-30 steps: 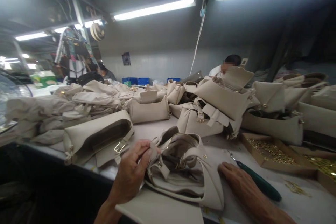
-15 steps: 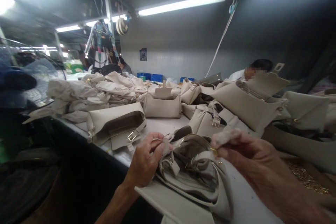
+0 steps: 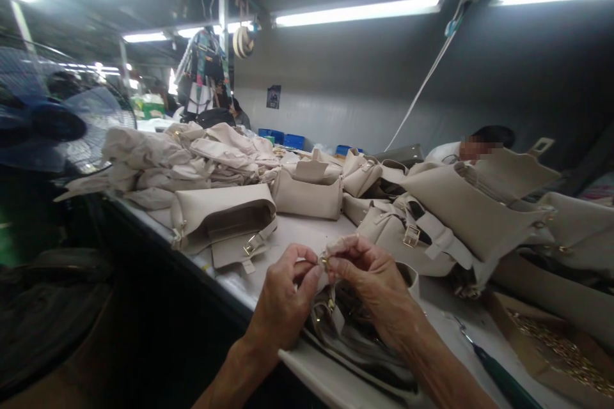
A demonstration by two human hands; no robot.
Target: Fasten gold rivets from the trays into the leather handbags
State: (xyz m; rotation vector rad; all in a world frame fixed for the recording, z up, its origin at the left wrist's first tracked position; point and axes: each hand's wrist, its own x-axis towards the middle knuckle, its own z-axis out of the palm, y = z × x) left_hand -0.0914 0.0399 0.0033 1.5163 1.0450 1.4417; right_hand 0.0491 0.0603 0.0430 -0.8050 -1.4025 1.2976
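Below my hands lies an open beige handbag (image 3: 359, 376), its flap toward me and its dark inside partly showing. My left hand (image 3: 284, 297) is closed, thumb and finger pinching a thin beige strap end above the bag's opening. Against those fingertips, my right hand (image 3: 377, 278) pinches a small gold-coloured metal piece (image 3: 325, 261). A pale covering wraps a fingertip of the right hand. Fingers hide the exact contact between strap and metal. A pale tab (image 3: 338, 319) hangs just beneath.
To the right lie a green-handled tool (image 3: 503, 377) with a metal tip and a cardboard box (image 3: 501, 316) of gold-coloured hardware. Beige handbags (image 3: 307, 197) and a heap of pale cloth pieces (image 3: 144, 156) cover the table's far side. A fan (image 3: 57, 121) stands left; a co-worker (image 3: 444, 152) sits beyond.
My right hand has moved left with the gold-coloured piece and now meets my left hand. The view has shifted, bringing the green-handled tool into sight.
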